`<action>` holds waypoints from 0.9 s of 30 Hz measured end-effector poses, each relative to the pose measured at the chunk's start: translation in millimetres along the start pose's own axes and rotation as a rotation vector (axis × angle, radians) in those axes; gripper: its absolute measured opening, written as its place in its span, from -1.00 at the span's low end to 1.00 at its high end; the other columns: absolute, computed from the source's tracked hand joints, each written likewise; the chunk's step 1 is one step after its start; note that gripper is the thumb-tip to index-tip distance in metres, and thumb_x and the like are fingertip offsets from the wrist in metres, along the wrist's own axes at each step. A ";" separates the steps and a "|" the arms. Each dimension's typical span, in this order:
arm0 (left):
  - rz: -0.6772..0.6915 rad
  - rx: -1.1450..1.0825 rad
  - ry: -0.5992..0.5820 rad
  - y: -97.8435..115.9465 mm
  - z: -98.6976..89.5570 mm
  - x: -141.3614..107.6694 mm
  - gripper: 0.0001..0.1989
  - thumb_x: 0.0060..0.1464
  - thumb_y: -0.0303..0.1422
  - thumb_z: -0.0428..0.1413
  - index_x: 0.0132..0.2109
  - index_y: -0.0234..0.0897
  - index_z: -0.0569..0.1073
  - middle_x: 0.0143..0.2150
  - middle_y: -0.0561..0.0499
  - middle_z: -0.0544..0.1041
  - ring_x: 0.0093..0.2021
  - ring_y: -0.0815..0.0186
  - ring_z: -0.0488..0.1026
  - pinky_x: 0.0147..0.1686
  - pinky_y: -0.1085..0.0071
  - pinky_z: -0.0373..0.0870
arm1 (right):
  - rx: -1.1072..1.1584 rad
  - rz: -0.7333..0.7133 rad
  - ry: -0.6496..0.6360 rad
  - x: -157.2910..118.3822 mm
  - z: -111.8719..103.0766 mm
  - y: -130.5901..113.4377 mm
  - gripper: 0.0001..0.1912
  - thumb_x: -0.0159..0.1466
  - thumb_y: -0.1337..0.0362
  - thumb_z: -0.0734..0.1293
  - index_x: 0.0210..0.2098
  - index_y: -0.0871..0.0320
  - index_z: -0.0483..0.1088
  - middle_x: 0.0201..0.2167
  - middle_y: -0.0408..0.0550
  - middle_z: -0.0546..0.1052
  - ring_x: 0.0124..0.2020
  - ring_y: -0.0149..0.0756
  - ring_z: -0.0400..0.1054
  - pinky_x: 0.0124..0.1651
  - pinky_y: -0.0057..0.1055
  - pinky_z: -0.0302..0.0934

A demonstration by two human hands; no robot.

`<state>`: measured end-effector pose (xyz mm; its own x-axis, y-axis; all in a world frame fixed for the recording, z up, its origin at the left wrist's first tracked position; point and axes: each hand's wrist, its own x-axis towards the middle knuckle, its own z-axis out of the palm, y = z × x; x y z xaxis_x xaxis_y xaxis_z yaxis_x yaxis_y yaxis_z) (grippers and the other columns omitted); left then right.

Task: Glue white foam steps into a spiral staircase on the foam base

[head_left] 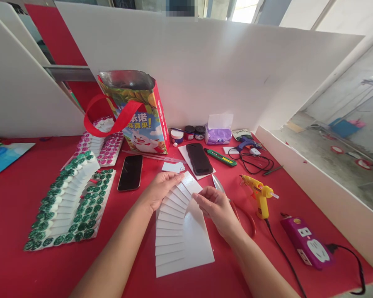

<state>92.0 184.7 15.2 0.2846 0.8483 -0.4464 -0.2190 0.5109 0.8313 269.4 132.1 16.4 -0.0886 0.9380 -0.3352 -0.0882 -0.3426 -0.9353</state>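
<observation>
A curved fan of overlapping white strips [170,225] lies on a white rectangular board [199,240] in front of me. My left hand [164,188] pinches the fan's upper end, thumb on top and fingers along its left edge. On the other side, my right hand [216,207] has thumb and fingertips closed at the right edge of the upper strips. Just behind the right hand lie scissors [251,221] with red handles, partly covered by it. Small white card pieces [173,167] rest beyond my left fingertips.
A yellow glue gun [259,194] and a purple power strip [307,242] with cords occupy the right. Two phones [129,173], a green cutter [220,157] and a printed bag [139,120] stand farther back. At left lies a model with green rosettes [90,211].
</observation>
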 end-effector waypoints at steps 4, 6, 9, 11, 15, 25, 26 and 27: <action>-0.005 0.000 0.004 -0.1 0.0 0.0 -0.48 -0.31 -0.01 0.46 -0.35 -0.36 0.56 -0.51 0.03 0.54 -0.54 0.37 0.46 -0.52 0.47 0.38 | 0.003 -0.001 0.000 -0.5 -0.4 1.0 -0.48 0.01 -0.13 0.54 -0.51 0.13 0.29 -0.65 -0.33 0.16 -0.61 -0.55 -0.09 -0.55 -0.46 -0.22; -0.004 0.005 0.002 -0.6 -0.7 0.3 -0.48 -0.30 -0.01 0.46 -0.36 -0.35 0.55 -0.51 0.03 0.54 -0.55 0.37 0.46 -0.53 0.47 0.37 | 0.006 0.005 -0.004 -0.8 -0.5 0.5 -0.48 0.01 -0.13 0.54 -0.51 0.13 0.28 -0.65 -0.34 0.15 -0.61 -0.55 -0.10 -0.55 -0.46 -0.22; 0.000 0.012 -0.012 -1.0 -2.2 0.8 -0.51 -0.23 -0.01 0.43 -0.40 -0.34 0.50 -0.53 0.04 0.52 -0.56 0.38 0.44 -0.54 0.49 0.34 | 0.027 0.048 -0.022 -1.1 0.0 -1.7 -0.47 0.01 -0.14 0.54 -0.51 0.12 0.27 -0.66 -0.35 0.14 -0.62 -0.55 -0.11 -0.55 -0.47 -0.22; -0.006 0.014 -0.035 -0.8 -2.9 0.6 -0.53 -0.19 -0.02 0.42 -0.41 -0.33 0.48 -0.54 0.05 0.51 -0.55 0.38 0.45 -0.53 0.49 0.34 | 0.036 0.077 -0.033 -1.0 0.7 -2.8 -0.46 0.01 -0.15 0.52 -0.53 0.13 0.26 -0.66 -0.34 0.14 -0.61 -0.55 -0.09 -0.55 -0.48 -0.21; -0.004 0.019 -0.064 0.0 -2.7 -0.8 -0.56 -0.23 -0.14 0.46 -0.30 -0.34 0.52 -0.42 0.01 0.60 -0.48 0.36 0.51 -0.44 0.46 0.41 | 0.023 0.065 -0.029 -0.3 2.3 -2.2 -0.46 0.01 -0.16 0.51 -0.53 0.14 0.27 -0.67 -0.32 0.18 -0.62 -0.55 -0.07 -0.55 -0.49 -0.20; -0.005 0.007 -0.089 0.5 -1.7 -2.2 -0.51 -0.32 -0.29 0.51 -0.20 -0.35 0.58 -0.31 -0.09 0.67 -0.39 0.22 0.60 -0.32 0.34 0.49 | 0.027 0.031 -0.032 0.4 3.4 -0.9 -0.49 0.02 -0.13 0.52 -0.53 0.13 0.28 -0.68 -0.34 0.15 -0.62 -0.55 -0.13 -0.56 -0.48 -0.23; -0.004 0.010 -0.094 0.5 -2.0 -2.1 -0.52 -0.31 -0.29 0.50 -0.20 -0.36 0.58 -0.32 -0.09 0.67 -0.39 0.22 0.60 -0.32 0.34 0.49 | 0.025 0.032 -0.031 0.1 3.4 -1.2 -0.49 0.02 -0.13 0.52 -0.53 0.13 0.28 -0.68 -0.34 0.14 -0.62 -0.55 -0.13 -0.55 -0.47 -0.23; -0.003 0.014 -0.100 0.5 -2.3 -1.9 -0.52 -0.31 -0.29 0.50 -0.20 -0.36 0.58 -0.32 -0.09 0.67 -0.39 0.22 0.60 -0.33 0.35 0.49 | 0.021 0.034 -0.031 -0.1 3.4 -1.5 -0.49 0.02 -0.13 0.52 -0.53 0.13 0.28 -0.68 -0.34 0.13 -0.62 -0.55 -0.13 -0.55 -0.47 -0.23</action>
<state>89.2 183.6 15.7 0.3768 0.8283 -0.4146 -0.2053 0.5111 0.8346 266.1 132.4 18.2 -0.1222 0.9239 -0.3625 -0.1059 -0.3753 -0.9208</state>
